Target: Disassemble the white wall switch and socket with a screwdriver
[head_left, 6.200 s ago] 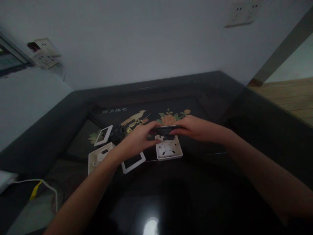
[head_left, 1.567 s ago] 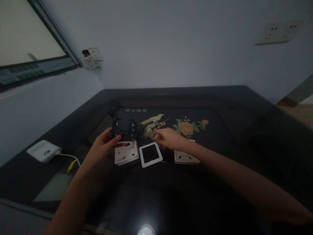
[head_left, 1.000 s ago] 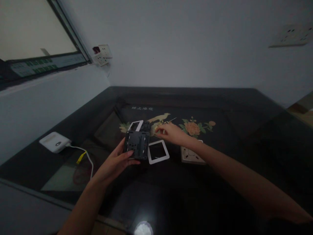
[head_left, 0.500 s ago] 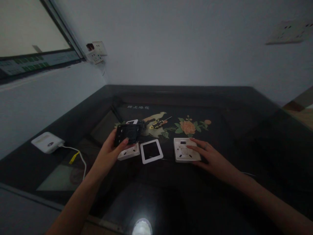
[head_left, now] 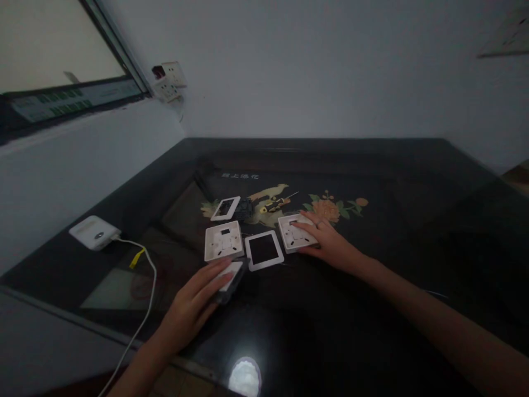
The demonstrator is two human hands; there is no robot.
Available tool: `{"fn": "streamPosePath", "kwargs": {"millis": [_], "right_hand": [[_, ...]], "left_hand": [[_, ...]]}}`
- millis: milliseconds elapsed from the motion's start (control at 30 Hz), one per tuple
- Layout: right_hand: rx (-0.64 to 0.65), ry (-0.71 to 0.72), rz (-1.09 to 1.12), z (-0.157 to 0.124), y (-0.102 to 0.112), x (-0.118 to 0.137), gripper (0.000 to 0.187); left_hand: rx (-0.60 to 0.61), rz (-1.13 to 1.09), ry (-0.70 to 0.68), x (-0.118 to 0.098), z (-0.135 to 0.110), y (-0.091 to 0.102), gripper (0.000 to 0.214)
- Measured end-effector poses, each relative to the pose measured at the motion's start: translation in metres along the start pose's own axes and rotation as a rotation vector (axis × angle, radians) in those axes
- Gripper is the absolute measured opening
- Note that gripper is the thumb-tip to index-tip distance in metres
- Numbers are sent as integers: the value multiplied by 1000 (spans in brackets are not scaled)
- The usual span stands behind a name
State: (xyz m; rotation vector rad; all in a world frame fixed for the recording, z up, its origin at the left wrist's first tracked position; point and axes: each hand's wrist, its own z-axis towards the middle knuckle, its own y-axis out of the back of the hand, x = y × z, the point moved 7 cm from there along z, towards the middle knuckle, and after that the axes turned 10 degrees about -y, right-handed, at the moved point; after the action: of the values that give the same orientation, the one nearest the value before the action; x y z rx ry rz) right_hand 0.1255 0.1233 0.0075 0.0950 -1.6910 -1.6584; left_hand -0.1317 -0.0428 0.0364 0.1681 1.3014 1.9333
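Observation:
My left hand (head_left: 198,295) is closed on a switch module (head_left: 232,277) with a white face and a dark backing, low over or on the near part of the table. The fingers hide part of it. My right hand (head_left: 328,237) grips a white square mounting box (head_left: 294,240), fingers across its open face and thumb at its near side. Between my hands lies a white square frame (head_left: 249,255) with a dark middle. A second white mounting box (head_left: 210,251) lies open side up, just beyond my left hand.
Farther back are another white frame (head_left: 232,207), a black module (head_left: 247,208) and a yellow-and-black screwdriver (head_left: 273,206). At left lies a white device (head_left: 93,232) with a cable (head_left: 154,281) and yellow tag (head_left: 136,258). Sockets (head_left: 169,82) are on the wall.
My left hand has moved nearer and turned the module so its white face shows. My right hand has slid its mounting box left and away from me, beside the middle frame. The view has shifted slightly.

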Motion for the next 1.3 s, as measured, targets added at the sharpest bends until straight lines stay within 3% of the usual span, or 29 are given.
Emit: {"fn": "streamPosePath", "kwargs": {"millis": [167,500,733,1000,1300], "right_hand": [[7,1,-11,16,-5,6,58],[48,50,10,35,-3,15,67],[9,14,73,37,6,13,67],[-39,22,141,43,-17,46,75],[-30,18,175,49,-29,55,74]], "left_hand": [[138,114,-108,3,-5,-17,54],[210,68,-93,21,6,-21,56],[176,55,-111,25,13,-20,57],[171,78,-106,24,15,-21,61],[114,59,-89,24,12,-14,64]]}}
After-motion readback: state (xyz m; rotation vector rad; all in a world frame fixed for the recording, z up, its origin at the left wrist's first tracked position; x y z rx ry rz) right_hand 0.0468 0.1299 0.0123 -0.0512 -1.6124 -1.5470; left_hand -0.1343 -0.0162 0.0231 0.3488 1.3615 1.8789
